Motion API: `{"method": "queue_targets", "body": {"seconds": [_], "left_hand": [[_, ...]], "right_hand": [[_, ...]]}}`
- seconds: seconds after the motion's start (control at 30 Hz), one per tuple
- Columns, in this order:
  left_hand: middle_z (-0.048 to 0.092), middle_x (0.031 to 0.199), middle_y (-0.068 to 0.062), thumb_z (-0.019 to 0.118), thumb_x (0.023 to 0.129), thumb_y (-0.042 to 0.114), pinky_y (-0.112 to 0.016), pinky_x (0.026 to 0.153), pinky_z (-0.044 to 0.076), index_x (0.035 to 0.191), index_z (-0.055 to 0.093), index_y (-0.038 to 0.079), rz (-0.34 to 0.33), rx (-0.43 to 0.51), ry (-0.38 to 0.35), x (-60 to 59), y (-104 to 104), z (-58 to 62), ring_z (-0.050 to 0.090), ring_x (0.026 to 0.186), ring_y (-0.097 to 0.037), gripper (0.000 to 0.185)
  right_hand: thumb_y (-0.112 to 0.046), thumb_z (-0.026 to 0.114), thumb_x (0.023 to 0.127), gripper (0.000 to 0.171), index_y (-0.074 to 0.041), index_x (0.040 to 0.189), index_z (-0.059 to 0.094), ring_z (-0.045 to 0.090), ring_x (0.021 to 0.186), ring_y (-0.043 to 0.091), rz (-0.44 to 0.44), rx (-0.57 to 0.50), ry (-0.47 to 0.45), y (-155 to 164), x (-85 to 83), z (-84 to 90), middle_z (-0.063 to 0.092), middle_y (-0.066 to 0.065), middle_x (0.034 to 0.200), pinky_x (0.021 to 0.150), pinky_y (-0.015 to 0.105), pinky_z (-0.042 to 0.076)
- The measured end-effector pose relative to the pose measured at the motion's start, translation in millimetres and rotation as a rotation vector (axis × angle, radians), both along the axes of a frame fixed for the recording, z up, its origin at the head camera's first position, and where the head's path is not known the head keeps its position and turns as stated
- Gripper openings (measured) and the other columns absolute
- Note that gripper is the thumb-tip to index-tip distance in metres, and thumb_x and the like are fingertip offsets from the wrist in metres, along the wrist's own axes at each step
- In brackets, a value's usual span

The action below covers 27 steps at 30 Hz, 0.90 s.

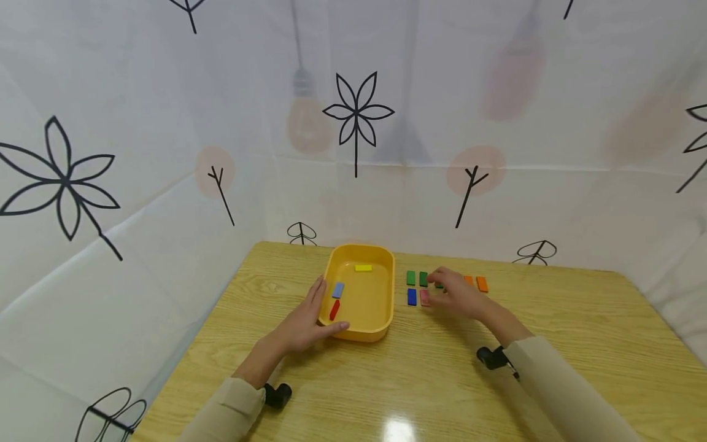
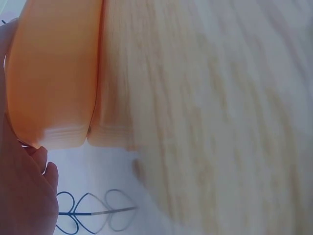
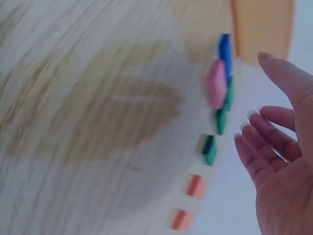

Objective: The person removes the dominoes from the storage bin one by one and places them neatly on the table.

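A yellow plastic tray point(image 1: 374, 336) stands on the table, and my left hand point(image 1: 298, 325) holds its near left corner, fingers along the left wall and thumb at the near rim. Inside it lie a yellow block point(image 1: 363, 268), a light blue block point(image 1: 338, 290) and a red block point(image 1: 334, 310). My right hand point(image 3: 283, 161) hovers over small flat blocks right of the tray, its fingers loosely bent with nothing between them. Closest to it are a pink block point(image 1: 424, 298) and a green block point(image 1: 423, 279); a blue block point(image 1: 412, 297) lies beside the pink one.
Another green block point(image 1: 411, 278) lies at the left end of the back row, while an orange block point(image 1: 482, 284) marks the right end. Behind the wooden table point(image 1: 442, 393) hangs a white patterned cloth point(image 1: 420, 202), close to the table's far edge.
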<state>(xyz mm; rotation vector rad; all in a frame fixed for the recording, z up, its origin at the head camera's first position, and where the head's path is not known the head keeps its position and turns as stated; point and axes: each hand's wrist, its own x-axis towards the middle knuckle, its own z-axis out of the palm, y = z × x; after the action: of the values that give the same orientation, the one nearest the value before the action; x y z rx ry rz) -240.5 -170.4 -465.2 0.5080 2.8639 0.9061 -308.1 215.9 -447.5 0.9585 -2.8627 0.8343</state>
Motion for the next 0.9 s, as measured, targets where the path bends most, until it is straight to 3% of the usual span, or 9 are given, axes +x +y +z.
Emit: {"method": "queue_targets", "body": {"seconds": [0.27,0.43,0.63,0.9], "left_hand": [[-0.004,0.173,0.000,0.059,0.086,0.079,-0.054,0.120,0.028,0.166,-0.001,0.016,0.002,-0.004,0.003,0.4,-1,0.8,0.022,0.154,-0.032,0.118],[-0.005,0.173,0.002,0.059,0.086,0.079,-0.054,0.121,0.028,0.166,-0.001,0.015,0.002,-0.004,0.005,0.0,-1,-0.3,0.023,0.154,-0.032,0.119],[-0.005,0.173,0.002,0.059,0.085,0.079,-0.054,0.120,0.029,0.166,-0.001,0.016,0.004,-0.014,0.009,-0.9,-1,-1.3,0.024,0.153,-0.032,0.119],[-0.005,0.173,0.002,0.060,0.085,0.078,-0.054,0.120,0.029,0.166,-0.001,0.016,0.003,-0.005,-0.002,0.1,-1,0.5,0.024,0.154,-0.032,0.119]], "right_hand": [[-0.015,0.069,0.099,0.037,0.007,0.127,0.062,0.060,0.106,0.042,0.039,-0.064,0.005,-6,10.1,17.7,0.059,0.024,0.124,0.089,0.058,0.053],[-0.014,0.072,0.097,0.036,0.005,0.127,0.064,0.060,0.109,0.040,0.064,-0.092,0.055,-15,16.5,25.0,0.061,0.020,0.124,0.090,0.058,0.052],[-0.019,0.076,0.095,0.043,0.004,0.129,0.063,0.060,0.108,0.036,0.069,-0.120,0.036,-30,24.5,35.8,0.061,0.016,0.126,0.090,0.056,0.053],[-0.025,0.076,0.095,0.046,0.002,0.130,0.064,0.060,0.112,0.036,0.090,-0.132,0.051,-49,29.1,36.3,0.062,0.016,0.126,0.095,0.056,0.052]]}}
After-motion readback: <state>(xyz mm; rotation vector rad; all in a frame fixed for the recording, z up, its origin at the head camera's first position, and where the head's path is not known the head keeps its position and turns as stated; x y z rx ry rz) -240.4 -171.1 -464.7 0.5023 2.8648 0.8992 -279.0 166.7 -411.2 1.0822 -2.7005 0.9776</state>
